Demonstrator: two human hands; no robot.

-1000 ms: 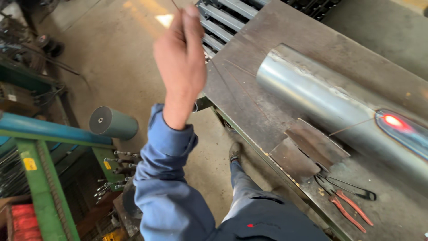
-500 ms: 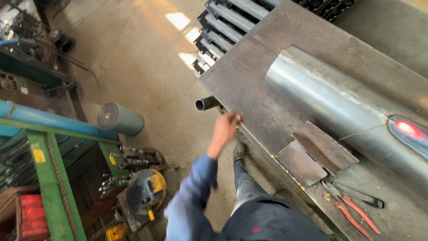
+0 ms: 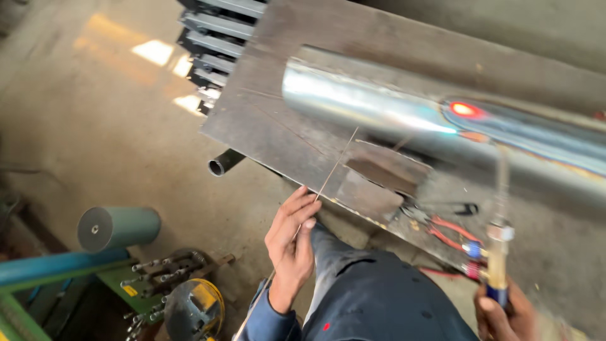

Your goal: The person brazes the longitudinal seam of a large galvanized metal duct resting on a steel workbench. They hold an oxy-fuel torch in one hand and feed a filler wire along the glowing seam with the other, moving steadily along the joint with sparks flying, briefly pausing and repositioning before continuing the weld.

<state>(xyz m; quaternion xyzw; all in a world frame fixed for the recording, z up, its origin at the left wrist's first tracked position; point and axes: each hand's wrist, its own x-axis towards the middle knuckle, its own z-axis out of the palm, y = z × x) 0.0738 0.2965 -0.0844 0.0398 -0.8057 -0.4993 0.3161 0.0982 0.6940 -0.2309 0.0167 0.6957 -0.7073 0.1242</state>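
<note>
Since the earlier frame, the left hand (image 3: 291, 243) has dropped from the desk (image 3: 284, 120) edge and now pinches a thin wire rod (image 3: 328, 173) slanting up toward the shiny pipe (image 3: 379, 107); the right hand (image 3: 505, 316), partly cut off at the bottom edge, is closed around a torch (image 3: 499, 252), whose blurred tip nears the pipe's glowing red spot (image 3: 465, 109); red-handled pliers (image 3: 451, 233) lie nearby.

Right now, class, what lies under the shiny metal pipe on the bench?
The shiny metal pipe rests on a flat steel plate, beside a smaller plate piece. Under the plate's edge a dark tube end sticks out; what carries the plate is covered.
</note>
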